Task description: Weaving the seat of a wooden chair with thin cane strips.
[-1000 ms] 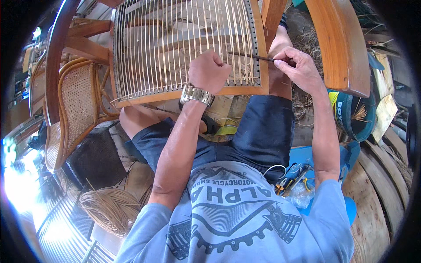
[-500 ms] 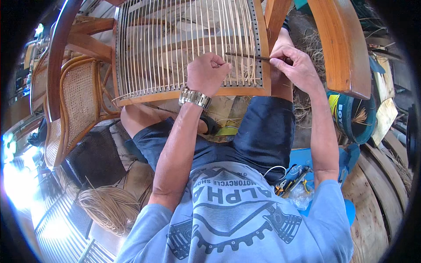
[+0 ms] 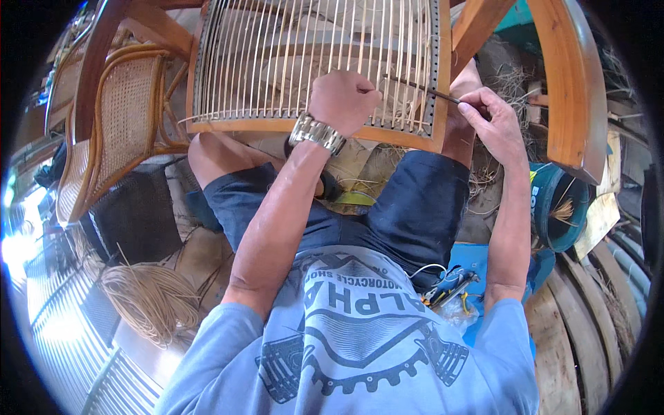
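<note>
A wooden chair frame (image 3: pixel 290 126) lies across my knees, strung with many pale cane strands (image 3: pixel 277 76) running away from me. Dark holes dot its inner edges. My left hand (image 3: pixel 344 102), with a metal watch (image 3: pixel 317 134) at the wrist, is closed above the near strands. What its fingers hold, if anything, is hidden. In my right hand (image 3: pixel 492 123), beyond the frame's right side, thumb and fingers pinch a thin dark rod (image 3: pixel 437 93). The rod slants over the right rail, its far end above the strands.
A coil of cane (image 3: pixel 149 301) lies at lower left, below a chair with a woven cane back (image 3: pixel 128 114). Thick wooden chair legs (image 3: pixel 567 83) rise at upper right. On the right stand a green bucket (image 3: pixel 564 214) and a blue tray (image 3: pixel 469 257) with tools.
The chair frame and both hands sit farther right in view, as the whole view has shifted. The rod now slants more steeply, its right-hand end lower. Both hands keep their closed shape.
</note>
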A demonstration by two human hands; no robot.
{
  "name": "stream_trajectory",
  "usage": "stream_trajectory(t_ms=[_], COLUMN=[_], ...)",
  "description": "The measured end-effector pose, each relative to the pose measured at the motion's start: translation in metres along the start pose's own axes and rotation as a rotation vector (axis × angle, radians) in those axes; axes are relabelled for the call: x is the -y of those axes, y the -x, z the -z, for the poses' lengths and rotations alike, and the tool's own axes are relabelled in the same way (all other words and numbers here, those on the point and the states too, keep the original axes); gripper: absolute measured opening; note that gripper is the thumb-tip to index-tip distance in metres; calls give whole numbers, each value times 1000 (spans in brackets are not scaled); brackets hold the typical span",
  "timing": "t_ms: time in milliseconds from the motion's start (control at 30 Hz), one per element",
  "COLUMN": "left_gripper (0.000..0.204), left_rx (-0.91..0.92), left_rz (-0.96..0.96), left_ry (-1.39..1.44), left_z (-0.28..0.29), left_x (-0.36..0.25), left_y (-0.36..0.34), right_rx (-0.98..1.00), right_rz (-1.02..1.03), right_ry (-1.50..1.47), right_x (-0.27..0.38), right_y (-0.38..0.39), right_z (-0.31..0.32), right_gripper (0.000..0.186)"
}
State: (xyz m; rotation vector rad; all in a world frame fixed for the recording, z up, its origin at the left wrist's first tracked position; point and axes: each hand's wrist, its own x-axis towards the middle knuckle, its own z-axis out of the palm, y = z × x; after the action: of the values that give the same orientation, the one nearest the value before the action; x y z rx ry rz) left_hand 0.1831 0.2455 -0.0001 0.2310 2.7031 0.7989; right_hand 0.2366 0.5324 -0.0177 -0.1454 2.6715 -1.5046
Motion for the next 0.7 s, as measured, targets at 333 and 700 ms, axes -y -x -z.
stream_trajectory(t_ms=[333, 700], left_gripper=[28, 28], left_rx=[-32, -13], left_rz=[-48, -42], left_ry=[-47, -22], left_z=[-8, -4], left_x=[9, 9], left_y=[-8, -9], right_rx=[11, 25], right_rz=[-117, -129], right_ry=[0, 17], right_x=[1, 2], right_y=[0, -1], right_z=[2, 4], right_gripper=[6, 8])
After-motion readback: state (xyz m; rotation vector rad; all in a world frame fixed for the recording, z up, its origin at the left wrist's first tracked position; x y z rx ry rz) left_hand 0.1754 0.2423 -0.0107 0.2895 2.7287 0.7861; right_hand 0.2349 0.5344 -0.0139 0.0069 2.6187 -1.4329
